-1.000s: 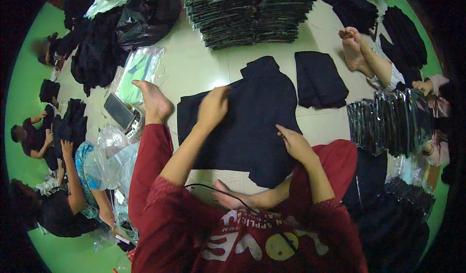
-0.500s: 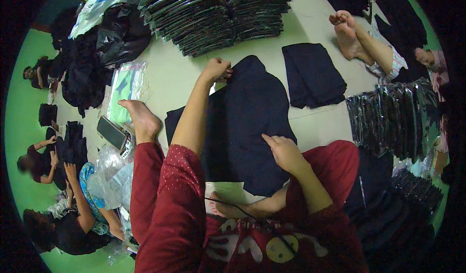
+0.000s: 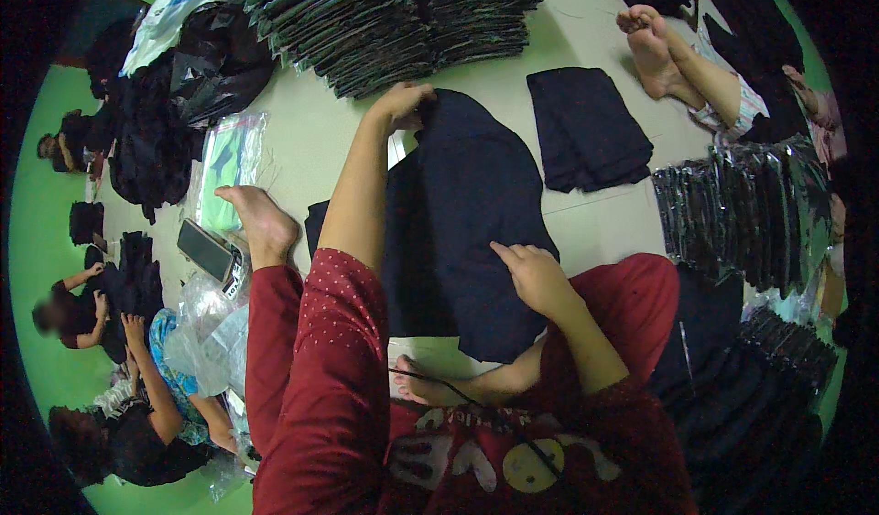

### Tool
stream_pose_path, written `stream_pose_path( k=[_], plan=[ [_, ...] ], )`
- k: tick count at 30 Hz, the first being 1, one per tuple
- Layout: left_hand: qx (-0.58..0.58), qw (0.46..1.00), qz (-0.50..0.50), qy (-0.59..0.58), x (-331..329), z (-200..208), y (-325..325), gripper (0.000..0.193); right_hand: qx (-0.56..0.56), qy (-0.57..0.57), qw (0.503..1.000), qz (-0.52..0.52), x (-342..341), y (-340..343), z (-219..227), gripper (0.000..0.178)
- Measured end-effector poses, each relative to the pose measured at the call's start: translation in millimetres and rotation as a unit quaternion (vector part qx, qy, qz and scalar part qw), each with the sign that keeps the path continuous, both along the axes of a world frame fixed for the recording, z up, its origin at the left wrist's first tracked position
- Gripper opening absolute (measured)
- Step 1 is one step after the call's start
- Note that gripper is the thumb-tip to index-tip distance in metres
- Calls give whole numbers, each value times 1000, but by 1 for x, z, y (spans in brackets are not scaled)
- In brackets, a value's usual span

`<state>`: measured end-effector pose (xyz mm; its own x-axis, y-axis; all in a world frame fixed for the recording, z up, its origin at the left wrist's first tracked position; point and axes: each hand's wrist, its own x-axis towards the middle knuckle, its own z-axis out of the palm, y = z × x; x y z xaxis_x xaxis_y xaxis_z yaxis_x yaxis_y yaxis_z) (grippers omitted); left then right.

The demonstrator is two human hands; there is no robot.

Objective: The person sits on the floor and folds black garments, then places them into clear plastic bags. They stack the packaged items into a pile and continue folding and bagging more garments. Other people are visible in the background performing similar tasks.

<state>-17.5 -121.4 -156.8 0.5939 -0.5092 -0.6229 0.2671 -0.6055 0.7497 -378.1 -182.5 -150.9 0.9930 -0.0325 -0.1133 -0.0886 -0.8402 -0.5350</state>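
Note:
A dark navy garment (image 3: 467, 213) lies partly folded on the floor in front of me, between my legs. At its far left corner my left hand (image 3: 403, 105) is closed on the cloth, with the fingertips partly hidden. My right hand (image 3: 538, 281) lies on the near right part of the same garment, fingers stretched out and flat, gripping nothing. Just to the right of the garment rests a second dark piece, a neatly folded garment (image 3: 589, 130).
Tall stacks of plastic-wrapped dark garments (image 3: 394, 25) stand at the far side, and more packets (image 3: 732, 222) on the right. A phone (image 3: 205, 250) and a clear bag (image 3: 197, 323) lie left of my leg. Other people sit around; someone's bare feet (image 3: 655, 53) reach in at far right.
My left hand has moved slightly farther away with the garment's edge, which now curves round instead of peaking. My right hand stays on the cloth. The whole view has shifted a little.

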Motion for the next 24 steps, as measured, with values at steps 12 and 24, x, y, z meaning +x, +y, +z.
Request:
stream_pose_path(
  k=[12, 24],
  plan=[
    [-136, 833, -262, -467, -195, 18, 62, 31, 253, 19, 962, -105, 4, -56, 40, 45],
    [-207, 930, -185, -242, -193, 6, 58, 20, 164, -73, 983, 36, 67, -31, 26, 53]
  ],
)
